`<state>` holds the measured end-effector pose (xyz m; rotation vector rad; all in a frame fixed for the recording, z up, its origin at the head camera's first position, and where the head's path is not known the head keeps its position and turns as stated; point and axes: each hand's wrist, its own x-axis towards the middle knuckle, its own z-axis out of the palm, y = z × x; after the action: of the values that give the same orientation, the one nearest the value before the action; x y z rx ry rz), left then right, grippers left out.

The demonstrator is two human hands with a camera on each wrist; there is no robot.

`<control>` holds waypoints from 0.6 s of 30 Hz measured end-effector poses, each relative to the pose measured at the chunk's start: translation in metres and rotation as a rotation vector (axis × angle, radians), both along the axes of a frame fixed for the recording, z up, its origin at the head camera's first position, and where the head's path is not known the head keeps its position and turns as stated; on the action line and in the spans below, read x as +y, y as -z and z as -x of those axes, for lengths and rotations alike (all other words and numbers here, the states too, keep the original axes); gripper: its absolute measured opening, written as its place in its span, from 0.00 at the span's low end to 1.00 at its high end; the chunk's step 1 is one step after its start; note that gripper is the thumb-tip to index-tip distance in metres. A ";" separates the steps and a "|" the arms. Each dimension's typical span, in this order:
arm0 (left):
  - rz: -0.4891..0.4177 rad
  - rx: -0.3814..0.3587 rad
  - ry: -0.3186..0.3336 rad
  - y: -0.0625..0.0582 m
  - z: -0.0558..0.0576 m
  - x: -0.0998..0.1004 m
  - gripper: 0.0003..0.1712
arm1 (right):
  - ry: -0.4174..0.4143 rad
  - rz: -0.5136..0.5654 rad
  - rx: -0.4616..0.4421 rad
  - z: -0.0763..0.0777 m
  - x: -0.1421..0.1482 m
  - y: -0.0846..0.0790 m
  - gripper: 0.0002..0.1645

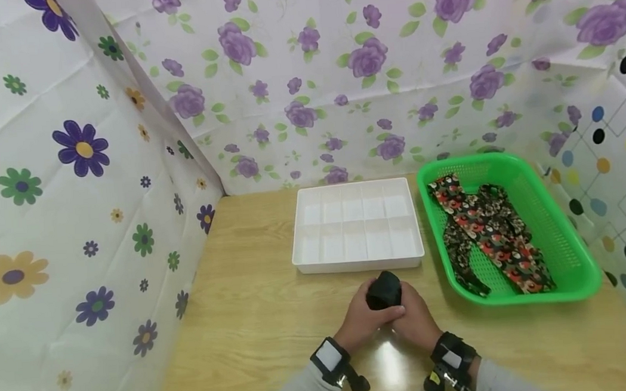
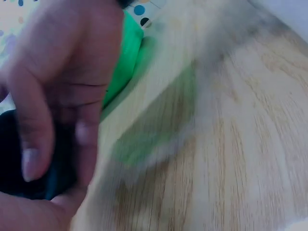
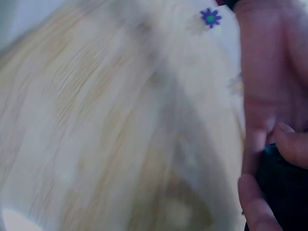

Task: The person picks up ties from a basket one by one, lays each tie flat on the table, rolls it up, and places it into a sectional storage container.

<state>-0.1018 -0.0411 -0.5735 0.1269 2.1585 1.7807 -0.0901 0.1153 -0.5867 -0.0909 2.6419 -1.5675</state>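
Both hands meet in front of the white tray in the head view, around a dark, rolled-up bundle (image 1: 384, 289) that looks like black cloth. My left hand (image 1: 359, 317) grips its left side, the thumb lying across the near face. From the other side my right hand (image 1: 416, 319) holds it. Close up in the left wrist view, the bundle (image 2: 10, 156) sits between thumb and fingers, partly covered by them. Only a dark piece of the bundle (image 3: 284, 185) shows at the right edge of the right wrist view, with fingers around it.
A white tray (image 1: 359, 265) with several compartments stands beyond the hands on the wooden table (image 1: 234, 320). To the right, a green basket (image 1: 591, 274) holds dark, red-patterned cloth pieces (image 1: 473, 224). Flower-print sheets (image 1: 309, 136) hang at the back and left.
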 end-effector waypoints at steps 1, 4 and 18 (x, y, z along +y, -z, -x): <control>0.001 0.004 -0.018 -0.001 0.000 0.000 0.52 | -0.030 0.027 -0.010 0.001 0.000 -0.002 0.38; -0.033 0.001 -0.041 -0.002 0.001 -0.005 0.47 | -0.141 0.126 -0.080 0.005 0.005 -0.009 0.42; -0.175 -0.080 0.005 -0.027 0.032 -0.038 0.34 | -0.158 0.269 -0.171 0.035 0.015 -0.031 0.49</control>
<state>-0.1342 -0.0789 -0.5467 0.1008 1.9444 1.9364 -0.1253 0.1307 -0.5556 -0.1672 2.2267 -1.7784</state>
